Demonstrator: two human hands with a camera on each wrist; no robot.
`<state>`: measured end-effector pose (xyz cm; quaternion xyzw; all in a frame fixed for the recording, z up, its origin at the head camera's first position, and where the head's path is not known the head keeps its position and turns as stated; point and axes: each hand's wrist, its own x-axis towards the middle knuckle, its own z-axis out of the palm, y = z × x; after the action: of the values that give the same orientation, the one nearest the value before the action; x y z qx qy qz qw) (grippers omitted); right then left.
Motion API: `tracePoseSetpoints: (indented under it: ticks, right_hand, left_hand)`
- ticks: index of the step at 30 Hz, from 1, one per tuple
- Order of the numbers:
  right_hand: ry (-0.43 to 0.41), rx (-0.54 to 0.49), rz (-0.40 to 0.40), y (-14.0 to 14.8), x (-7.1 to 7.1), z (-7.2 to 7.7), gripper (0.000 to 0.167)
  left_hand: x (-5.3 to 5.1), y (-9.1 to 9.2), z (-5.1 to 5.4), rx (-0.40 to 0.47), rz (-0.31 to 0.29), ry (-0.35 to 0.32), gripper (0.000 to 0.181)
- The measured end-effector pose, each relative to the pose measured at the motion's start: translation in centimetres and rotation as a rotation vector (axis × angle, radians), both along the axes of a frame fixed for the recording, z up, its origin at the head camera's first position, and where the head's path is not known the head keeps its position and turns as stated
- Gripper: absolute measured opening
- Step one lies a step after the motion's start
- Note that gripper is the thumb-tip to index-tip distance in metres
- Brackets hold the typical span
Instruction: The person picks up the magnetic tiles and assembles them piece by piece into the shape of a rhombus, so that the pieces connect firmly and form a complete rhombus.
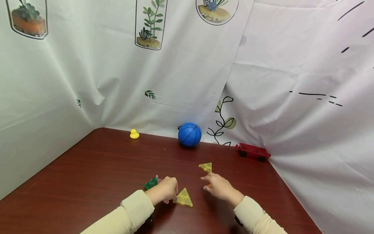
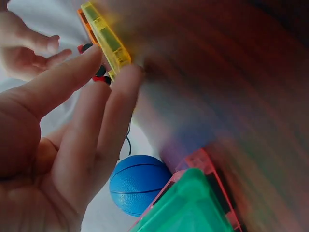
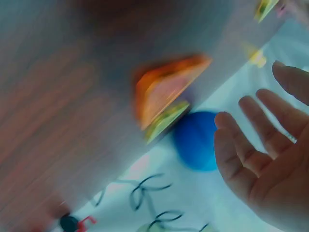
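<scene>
My left hand pinches the near left corner of a yellow translucent triangular tile. In the left wrist view, the yellow tile sits between the thumb and fingertips. My right hand hovers with its fingers loosely extended and holds nothing. Beneath it lies an orange triangular tile, mostly covered by the hand in the head view. Just beyond is a second yellow triangular tile. Beside my left wrist lie a green tile and a pink piece, partly hidden by the arm.
A blue ball rests at the back of the brown table. To its left is a small yellow duck; a red wagon with black wheels stands at the back right. White printed cloth hangs behind and along the sides.
</scene>
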<state>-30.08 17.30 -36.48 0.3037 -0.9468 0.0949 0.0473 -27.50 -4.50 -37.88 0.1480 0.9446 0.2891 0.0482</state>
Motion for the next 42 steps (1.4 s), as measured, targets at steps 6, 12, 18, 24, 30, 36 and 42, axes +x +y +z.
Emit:
tracePoseSetpoints:
  ticks: [6, 12, 18, 24, 30, 36, 42]
  right_hand:
    - [-0.11, -0.011, -0.252, 1.9, -2.5, -0.1, 0.043]
    - [-0.224, 0.027, -0.327, 2.8, -3.7, -1.0, 0.036]
    - [-0.232, -0.023, -0.363, 2.7, -3.8, -1.6, 0.039]
    - [-0.247, -0.117, -0.399, 2.3, -3.5, -1.6, 0.044]
    - [-0.283, -0.285, -0.286, 1.6, -2.7, -0.7, 0.026]
    - [-0.295, -0.338, -0.105, 0.1, -1.1, 0.9, 0.018]
    - [-0.303, -0.325, 0.009, -1.5, 0.4, 1.5, 0.017]
  left_hand:
    - [-0.1, 0.2, -0.1, -0.04, 0.002, 0.005, 0.026]
    - [-0.1, 0.5, 0.0, -0.091, 0.016, -0.013, 0.026]
    - [0.0, 0.5, 0.0, -0.104, 0.029, -0.021, 0.026]
    - [-0.2, 0.6, 0.0, -0.109, 0.032, -0.038, 0.025]
    - [-0.3, 0.7, 0.0, -0.122, 0.043, -0.035, 0.026]
    - [-0.2, 0.7, 0.1, -0.125, 0.048, -0.042, 0.026]
    - [-0.2, 0.7, 0.2, -0.119, 0.046, -0.039, 0.026]
